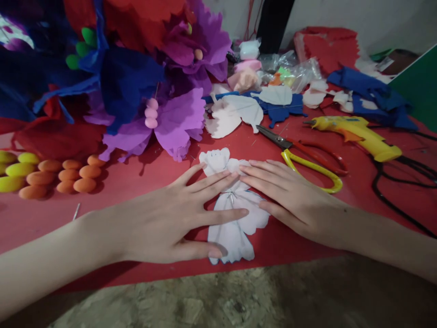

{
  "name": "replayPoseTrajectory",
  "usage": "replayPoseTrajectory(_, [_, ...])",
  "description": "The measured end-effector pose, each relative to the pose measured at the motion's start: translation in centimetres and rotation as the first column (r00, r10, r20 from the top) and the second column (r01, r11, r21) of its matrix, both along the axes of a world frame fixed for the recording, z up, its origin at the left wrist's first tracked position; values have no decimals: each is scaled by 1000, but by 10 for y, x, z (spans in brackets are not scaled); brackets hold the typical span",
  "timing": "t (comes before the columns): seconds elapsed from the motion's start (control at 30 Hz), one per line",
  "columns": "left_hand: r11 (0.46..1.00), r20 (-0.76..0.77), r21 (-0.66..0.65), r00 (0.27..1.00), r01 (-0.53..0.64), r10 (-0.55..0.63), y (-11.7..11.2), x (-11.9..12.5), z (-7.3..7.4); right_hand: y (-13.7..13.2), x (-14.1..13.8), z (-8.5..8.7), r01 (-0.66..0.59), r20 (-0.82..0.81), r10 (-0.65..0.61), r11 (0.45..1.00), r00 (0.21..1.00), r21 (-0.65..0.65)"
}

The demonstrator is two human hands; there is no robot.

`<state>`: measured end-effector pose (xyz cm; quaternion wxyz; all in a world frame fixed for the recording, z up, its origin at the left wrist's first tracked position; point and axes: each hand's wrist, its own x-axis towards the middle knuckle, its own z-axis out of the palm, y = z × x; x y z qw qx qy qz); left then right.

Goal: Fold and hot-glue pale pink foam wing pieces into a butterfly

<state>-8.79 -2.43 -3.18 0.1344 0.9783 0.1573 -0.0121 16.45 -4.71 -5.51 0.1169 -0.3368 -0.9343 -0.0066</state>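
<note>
A white paper cutout (232, 228) with a wavy, blue-edged outline lies flat near the front edge of the red table. What looks like a staple or pin sits at its narrow middle. My left hand (174, 218) rests on it from the left, fingers spread, the thumb near its lower end. From the right, my right hand (287, 191) lies flat with its fingertips on the cutout's upper right side. Both hands partly cover the cutout. Behind my right hand are scissors (307, 157) with one red and one yellow handle.
A yellow glue gun (358, 132) with a black cord lies right. Large purple paper flowers (179, 118) and blue ones (131, 75) fill the back left. Orange and yellow egg-shaped pieces (66, 175) sit left. White cutouts (235, 111) and red crepe paper (327, 48) lie behind.
</note>
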Motion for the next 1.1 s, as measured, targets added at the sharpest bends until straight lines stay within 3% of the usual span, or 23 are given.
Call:
replayPoseTrajectory(0.33, [998,-16,-61,999,-31,31,0,3,1,-1,-3,-3,14,-21,-15,1000,1000,-23])
replayPoseTrajectory(0.67, [997,8,-79,1000,1,0,2,3,-1,0,-1,-4,-12,-11,13,999,1000,43])
replayPoseTrajectory(0.9, [998,20,-66,1000,21,-20,3,1,-2,-1,-1,-6,15,-7,-15,1000,1000,-23])
replayPoseTrajectory(1.0, [998,22,-67,1000,21,-19,2,1,-2,3,-7,-1,2,-26,-3,1000,1000,-13])
replayPoseTrajectory(1.1, [998,22,-62,1000,23,-22,2,2,-2,-2,-4,11,56,-169,-58,998,984,-21])
